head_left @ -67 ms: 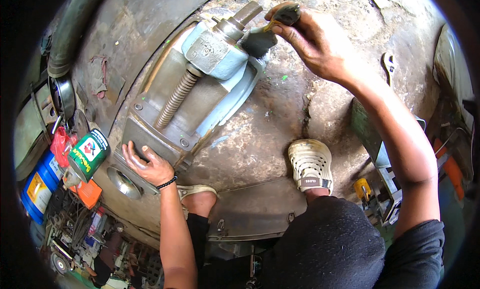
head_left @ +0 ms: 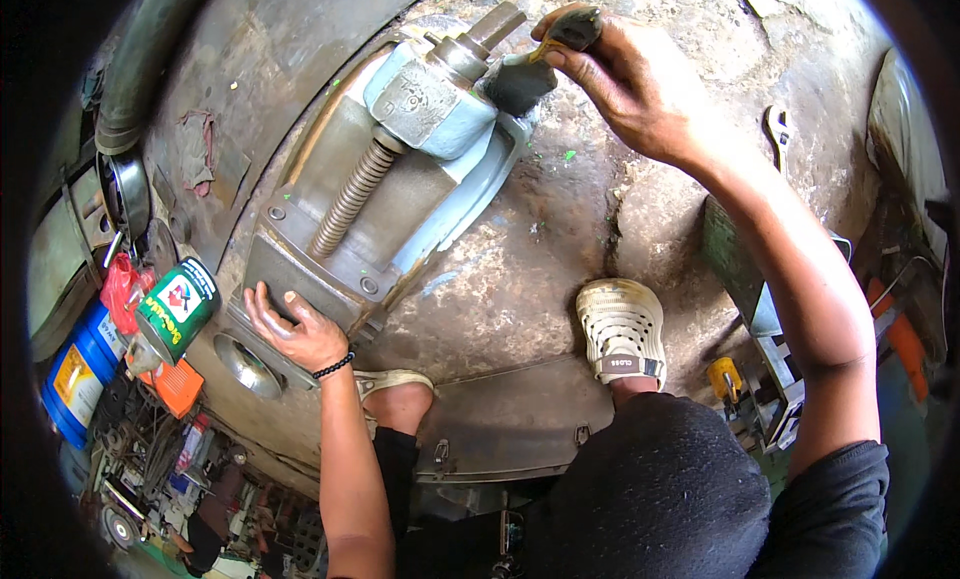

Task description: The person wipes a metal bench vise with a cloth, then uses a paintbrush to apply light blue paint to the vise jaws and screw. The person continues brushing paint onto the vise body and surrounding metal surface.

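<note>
The machine vise (head_left: 395, 201), set on the floor (head_left: 540, 269), is judged heavy and rigid, best gripped by its body. The left hand (head_left: 302, 337) is laid on it, fingers spread; a dark, seemingly soft sheet (head_left: 520, 86) is pinched by the right hand (head_left: 640, 91). Almost no change is seen since the earlier frame.

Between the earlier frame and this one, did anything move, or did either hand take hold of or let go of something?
Nothing has visibly moved, and nothing was taken hold of or let go. The right hand still pinches the dark piece at the far end of the vise; the left hand still rests on its near end. The green can and wrench stayed put.
</note>
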Available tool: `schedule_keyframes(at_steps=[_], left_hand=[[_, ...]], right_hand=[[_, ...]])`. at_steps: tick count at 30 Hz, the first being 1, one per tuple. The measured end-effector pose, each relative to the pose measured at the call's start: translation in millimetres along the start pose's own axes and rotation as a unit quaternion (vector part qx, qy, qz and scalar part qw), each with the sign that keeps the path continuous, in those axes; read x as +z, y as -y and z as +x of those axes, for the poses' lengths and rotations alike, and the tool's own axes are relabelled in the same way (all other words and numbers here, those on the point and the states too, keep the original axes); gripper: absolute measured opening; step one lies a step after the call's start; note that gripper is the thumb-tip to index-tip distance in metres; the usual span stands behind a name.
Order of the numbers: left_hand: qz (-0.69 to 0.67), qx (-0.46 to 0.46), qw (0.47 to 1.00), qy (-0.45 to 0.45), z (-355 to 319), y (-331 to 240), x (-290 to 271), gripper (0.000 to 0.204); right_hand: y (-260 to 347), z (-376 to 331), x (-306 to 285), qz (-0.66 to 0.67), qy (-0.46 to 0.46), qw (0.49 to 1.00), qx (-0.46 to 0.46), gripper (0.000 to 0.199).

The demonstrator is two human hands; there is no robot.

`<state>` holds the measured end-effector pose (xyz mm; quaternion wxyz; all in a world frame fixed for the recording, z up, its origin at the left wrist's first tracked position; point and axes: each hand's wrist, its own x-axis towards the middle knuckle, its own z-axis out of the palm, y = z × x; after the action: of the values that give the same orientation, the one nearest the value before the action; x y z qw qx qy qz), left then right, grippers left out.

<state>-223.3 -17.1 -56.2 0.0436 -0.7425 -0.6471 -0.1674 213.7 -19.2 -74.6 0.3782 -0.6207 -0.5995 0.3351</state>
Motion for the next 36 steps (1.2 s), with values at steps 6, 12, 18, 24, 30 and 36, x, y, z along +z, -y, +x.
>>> schedule_keyframes(at_steps=[6,12,18,24,30,36], left_hand=[[-0.010,-0.008,1.000,-0.004,3,-1,4,0.042],[-0.013,-0.014,1.000,0.002,2,-2,3,0.041],[-0.018,-0.018,1.000,0.003,2,-5,3,0.040],[-0.036,-0.021,0.999,-0.001,2,-6,3,0.040],[-0.021,-0.008,1.000,0.002,2,-3,2,0.040],[-0.006,-0.007,1.000,0.003,0,-3,-3,0.041]], right_hand=[[8,9,-1,-0.053,0.024,0.998,0.007,0.021],[13,0,-1,-0.016,-0.001,0.999,-0.037,0.020],[13,0,2,-0.049,-0.005,0.998,-0.044,0.020],[15,3,-4,-0.037,0.013,0.997,-0.064,0.019],[16,-2,-6,-0.010,0.016,0.999,-0.034,0.019],[16,-1,-10,-0.048,0.021,0.995,-0.088,0.019]])
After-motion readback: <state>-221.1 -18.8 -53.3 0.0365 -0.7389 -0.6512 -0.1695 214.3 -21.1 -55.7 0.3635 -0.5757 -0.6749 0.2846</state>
